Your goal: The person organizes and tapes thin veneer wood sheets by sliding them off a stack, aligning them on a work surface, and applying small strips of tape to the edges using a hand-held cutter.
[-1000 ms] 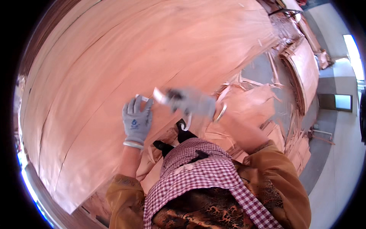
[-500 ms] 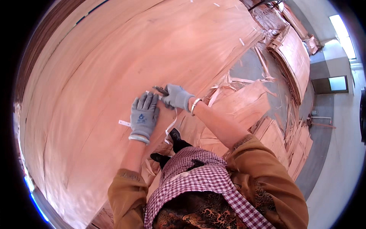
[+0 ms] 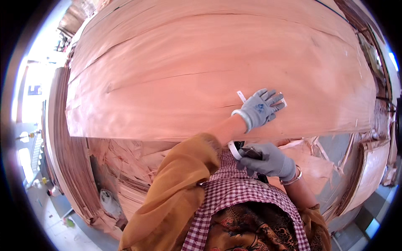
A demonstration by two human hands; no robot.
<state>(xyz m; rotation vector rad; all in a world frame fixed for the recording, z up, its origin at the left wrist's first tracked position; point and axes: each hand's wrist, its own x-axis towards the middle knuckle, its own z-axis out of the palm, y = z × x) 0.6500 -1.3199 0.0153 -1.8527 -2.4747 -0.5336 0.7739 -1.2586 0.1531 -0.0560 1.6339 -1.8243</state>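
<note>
A broad sheet of reddish wood veneer [image 3: 180,98] lies before me, with a few thin cracks in it. My left hand [image 3: 259,109], in a grey glove, presses flat on the sheet with its fingers spread. A short strip of white tape [image 3: 241,96] shows beside the left wrist, and another white tape piece [image 3: 283,100] is partly under the fingertips. Near my apron, off the sheet's front edge, my right hand [image 3: 274,161], also gloved, is closed around a small dark hand tool [image 3: 252,153] whose exact kind is unclear. A curled white tape length [image 3: 234,150] hangs beside that tool.
Torn veneer scraps [image 3: 125,161] litter the floor below the front edge. A tall veneer stack [image 3: 69,150] stands at the left, and another stack [image 3: 370,171] at the right. A whitish plastic bag [image 3: 109,203] lies at the lower left.
My view has swung left along the sheet. The hands, close together before, are now apart: the left lies spread over the tape, the right has drawn back toward my apron with the tool.
</note>
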